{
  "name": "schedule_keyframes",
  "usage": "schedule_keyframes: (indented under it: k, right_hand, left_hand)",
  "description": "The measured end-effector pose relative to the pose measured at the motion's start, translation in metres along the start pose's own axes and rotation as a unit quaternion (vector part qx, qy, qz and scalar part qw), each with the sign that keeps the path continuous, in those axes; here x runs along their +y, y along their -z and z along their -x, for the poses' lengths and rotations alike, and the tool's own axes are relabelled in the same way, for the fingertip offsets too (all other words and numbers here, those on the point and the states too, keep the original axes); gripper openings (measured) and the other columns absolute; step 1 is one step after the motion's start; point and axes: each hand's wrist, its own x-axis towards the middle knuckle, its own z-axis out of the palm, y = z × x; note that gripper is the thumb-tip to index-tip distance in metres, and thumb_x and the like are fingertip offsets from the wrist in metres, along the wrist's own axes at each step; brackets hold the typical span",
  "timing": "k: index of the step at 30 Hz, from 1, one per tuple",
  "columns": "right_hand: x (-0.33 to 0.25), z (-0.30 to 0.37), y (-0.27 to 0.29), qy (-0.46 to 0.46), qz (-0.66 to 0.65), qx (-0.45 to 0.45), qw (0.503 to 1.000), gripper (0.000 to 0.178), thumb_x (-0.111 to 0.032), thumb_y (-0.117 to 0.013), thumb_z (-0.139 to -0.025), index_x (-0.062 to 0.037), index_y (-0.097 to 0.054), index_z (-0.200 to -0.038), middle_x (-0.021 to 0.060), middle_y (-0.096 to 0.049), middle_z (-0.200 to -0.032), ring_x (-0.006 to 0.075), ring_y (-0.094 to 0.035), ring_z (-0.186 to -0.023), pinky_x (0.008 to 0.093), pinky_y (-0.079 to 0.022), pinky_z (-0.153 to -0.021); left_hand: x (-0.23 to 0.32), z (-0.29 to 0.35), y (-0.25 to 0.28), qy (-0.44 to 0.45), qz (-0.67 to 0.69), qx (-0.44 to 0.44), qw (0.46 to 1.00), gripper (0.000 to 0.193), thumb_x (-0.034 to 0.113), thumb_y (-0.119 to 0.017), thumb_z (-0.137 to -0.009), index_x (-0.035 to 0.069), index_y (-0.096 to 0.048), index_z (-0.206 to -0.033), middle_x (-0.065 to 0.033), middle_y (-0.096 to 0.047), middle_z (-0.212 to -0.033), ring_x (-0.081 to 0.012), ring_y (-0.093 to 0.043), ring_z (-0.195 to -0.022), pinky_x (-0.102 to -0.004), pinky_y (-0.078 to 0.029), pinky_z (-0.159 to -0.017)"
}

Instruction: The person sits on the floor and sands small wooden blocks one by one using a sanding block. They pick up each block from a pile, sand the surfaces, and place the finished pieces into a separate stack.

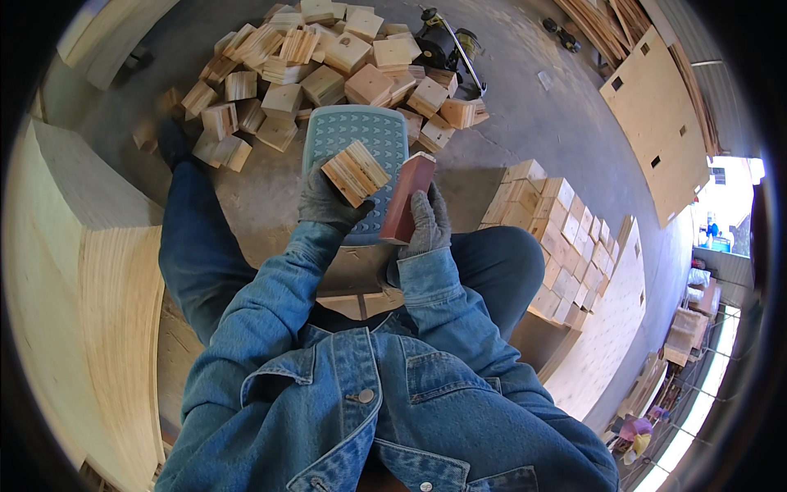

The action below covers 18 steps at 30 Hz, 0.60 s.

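Note:
My left hand [320, 199], in a grey glove, is closed around a small plywood block [357, 173], whose striped layered face is turned up. Close beside it, my gloved right hand [428, 223] grips a long sanding block [407, 197] with a dark red covering that looks like sandpaper; pale wood shows at its far end. A narrow gap separates the two blocks. Both are held over a blue-green plastic stool [355, 129] with a raised pattern on its seat, which stands between my legs.
Beyond the stool lies a loose heap of wooden blocks [283, 101], with a black and yellow power tool [447, 45] at its right. Stacked blocks [566, 238] stand in rows by my right knee. A large wooden panel [123, 320] rises at my left; a notched board [660, 123] lies far right.

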Motion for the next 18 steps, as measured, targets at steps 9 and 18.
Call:
schedule_keyframes:
  k: [9, 18]
  right_hand:
    - [0.012, -0.008, 0.001, -0.025, -0.012, 0.022, 0.999, 0.055, -0.025, -0.075, -0.103, -0.0085, -0.057, -0.152, 0.0078, -0.068, -0.133, 0.0177, -0.068, -0.107, 0.0315, -0.059, -0.089]
    - [0.013, -0.007, -0.009, 0.008, -0.023, -0.012, 1.0, 0.057, -0.028, -0.074, -0.103, -0.0067, -0.056, -0.152, 0.0077, -0.068, -0.133, 0.0184, -0.066, -0.11, 0.0311, -0.056, -0.093]
  left_hand:
    - [0.02, -0.004, 0.001, -0.004, -0.144, -0.067, 0.987, 0.1, 0.029, -0.097, -0.063, 0.009, -0.043, -0.145, -0.0133, -0.064, -0.136, -0.0278, -0.067, -0.121, -0.0419, -0.056, -0.101]
    - [0.002, 0.005, -0.001, -0.024, 0.024, -0.041, 0.999, 0.075, 0.025, -0.092, -0.072, 0.005, -0.057, -0.134, -0.0143, -0.072, -0.125, -0.0279, -0.071, -0.117, -0.0403, -0.059, -0.098]
